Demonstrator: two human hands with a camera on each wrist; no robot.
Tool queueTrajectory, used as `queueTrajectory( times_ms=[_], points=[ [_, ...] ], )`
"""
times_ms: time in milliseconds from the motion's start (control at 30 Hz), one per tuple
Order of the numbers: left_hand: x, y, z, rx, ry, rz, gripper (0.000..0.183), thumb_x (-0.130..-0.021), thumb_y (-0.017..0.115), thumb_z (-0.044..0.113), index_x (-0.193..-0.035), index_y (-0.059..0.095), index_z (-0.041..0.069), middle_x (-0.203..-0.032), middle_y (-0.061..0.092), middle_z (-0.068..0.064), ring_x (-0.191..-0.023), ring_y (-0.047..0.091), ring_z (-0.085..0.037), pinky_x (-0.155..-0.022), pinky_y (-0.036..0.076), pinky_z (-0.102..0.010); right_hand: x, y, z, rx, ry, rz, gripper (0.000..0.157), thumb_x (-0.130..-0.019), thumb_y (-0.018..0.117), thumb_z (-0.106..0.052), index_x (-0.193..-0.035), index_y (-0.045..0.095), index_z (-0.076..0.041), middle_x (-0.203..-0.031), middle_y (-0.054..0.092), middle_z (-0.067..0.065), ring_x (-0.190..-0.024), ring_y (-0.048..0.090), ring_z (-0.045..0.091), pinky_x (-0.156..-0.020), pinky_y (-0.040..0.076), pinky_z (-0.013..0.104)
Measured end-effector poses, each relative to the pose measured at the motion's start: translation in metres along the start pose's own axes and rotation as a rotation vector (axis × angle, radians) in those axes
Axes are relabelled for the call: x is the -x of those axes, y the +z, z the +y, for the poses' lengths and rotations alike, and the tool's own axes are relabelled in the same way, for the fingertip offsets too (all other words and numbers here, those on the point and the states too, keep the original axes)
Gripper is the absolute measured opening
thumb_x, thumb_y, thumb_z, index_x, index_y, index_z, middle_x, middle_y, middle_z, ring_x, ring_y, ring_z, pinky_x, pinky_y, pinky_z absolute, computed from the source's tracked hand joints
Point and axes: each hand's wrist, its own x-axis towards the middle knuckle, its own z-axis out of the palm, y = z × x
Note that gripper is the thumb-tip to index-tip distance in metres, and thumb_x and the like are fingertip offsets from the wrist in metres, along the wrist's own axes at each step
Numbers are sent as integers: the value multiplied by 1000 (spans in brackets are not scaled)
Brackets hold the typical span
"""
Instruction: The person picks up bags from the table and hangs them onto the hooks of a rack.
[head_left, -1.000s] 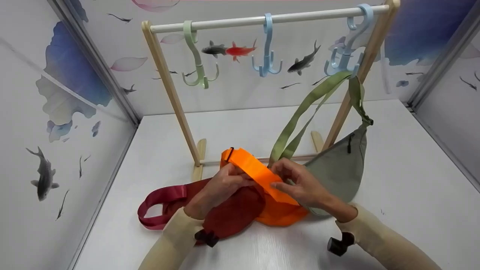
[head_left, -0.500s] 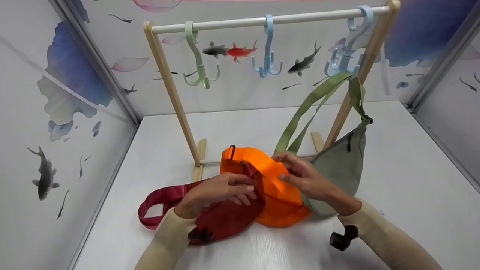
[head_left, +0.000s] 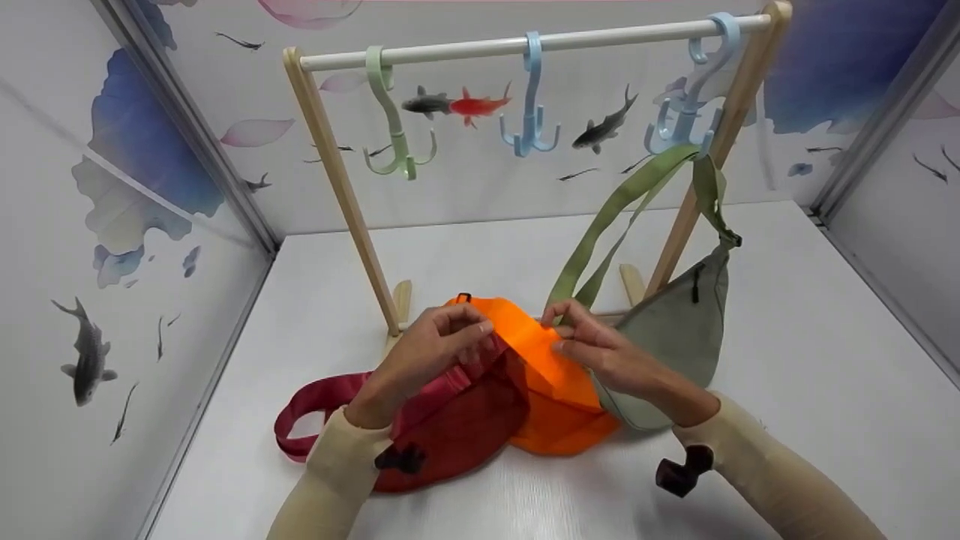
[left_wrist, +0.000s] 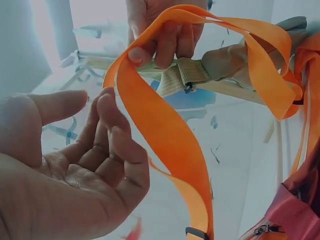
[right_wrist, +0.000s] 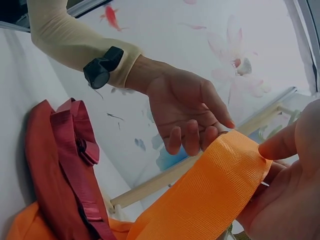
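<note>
Head view: red bag (head_left: 465,431) partly over orange bag (head_left: 566,431).

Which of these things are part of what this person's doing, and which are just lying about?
Seemingly in the job:
Orange strap, pinched by the right hand
Left hand, at the strap's edge
Orange bag

Seemingly just around:
Dark red bag, overlapping the orange one
Gray-green bag, hung from the right-hand blue hook
Middle blue hook
Light-green hook
Rack
</note>
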Motion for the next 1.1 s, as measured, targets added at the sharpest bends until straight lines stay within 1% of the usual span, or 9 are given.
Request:
queueTrajectory(
  times_ms=[167, 367, 433, 533, 567, 667, 800, 967, 1100],
  points=[
    [-7, 5, 5, 19, 108, 40, 22, -98, 64, 24, -106, 63, 3, -94, 61, -12, -78, 53, -21, -69, 50, -24, -2, 1, -2, 51, -24, -39, 17, -104, 40, -1, -118, 33, 7, -81, 43, 7, -67, 38, 18, -61, 31, 26],
    [-18, 12, 4, -260, 224, 57, 22, -99, 61, 28, -112, 67, 11, -108, 65, -7, -93, 62, -23, -79, 56, -30, -5, 3, -6, 66, -94, -145, 10, -103, 37, 2, -111, 34, 7, -74, 32, 14, -60, 32, 20, -55, 28, 27],
    [-21, 14, 1, -329, 248, 11, 23, -100, 59, 28, -116, 67, 13, -112, 66, -5, -100, 63, -24, -82, 56, -32, -5, 3, -7, 61, -120, -174, 8, -103, 37, 3, -109, 34, 8, -78, 35, 15, -69, 41, 15, -60, 34, 25],
    [-24, 15, -4, -377, 273, -105, 25, -103, 52, 27, -117, 69, 13, -111, 68, -4, -98, 62, -20, -83, 55, -30, -4, 4, -7, 39, -152, -201, 7, -102, 37, 5, -106, 34, 10, -95, 44, 14, -97, 52, 11, -83, 42, 22],
    [-25, 15, -4, -382, 274, -145, 27, -104, 51, 27, -117, 70, 12, -111, 69, -3, -98, 62, -19, -84, 54, -29, -4, 4, -7, 21, -151, -208, 8, -102, 37, 5, -106, 34, 10, -95, 43, 12, -99, 51, 9, -85, 41, 22],
    [-23, 13, -4, -403, 274, -236, 33, -105, 48, 33, -117, 71, 12, -101, 69, -1, -87, 59, -14, -78, 52, -26, -3, 3, -9, -36, -166, -225, 7, -102, 36, 5, -106, 32, 10, -88, 42, 10, -82, 51, 12, -72, 41, 22],
    [-21, 8, -2, -447, 268, -321, 41, -102, 51, 44, -123, 69, 15, -107, 68, 1, -90, 59, -11, -81, 52, -27, -3, 0, -13, -114, -209, -267, 7, -102, 33, 7, -107, 29, 9, -75, 31, 12, -61, 33, 21, -52, 29, 28],
    [-23, 7, 1, -491, 310, -482, 47, -100, 50, 49, -120, 68, 11, -121, 61, -2, -107, 54, -12, -93, 47, -30, -4, -2, -17, -213, -228, -345, 7, -102, 29, 6, -109, 31, 4, -75, 32, 12, -64, 37, 22, -55, 36, 24],
    [-22, 5, 3, -366, 292, -560, 43, -100, 53, 46, -112, 63, 6, -104, 59, -6, -93, 54, -14, -84, 46, -28, -4, -2, -19, -263, -248, -383, 12, -102, 29, 7, -112, 33, 0, -75, 32, 14, -67, 40, 23, -59, 40, 23]
  ],
)
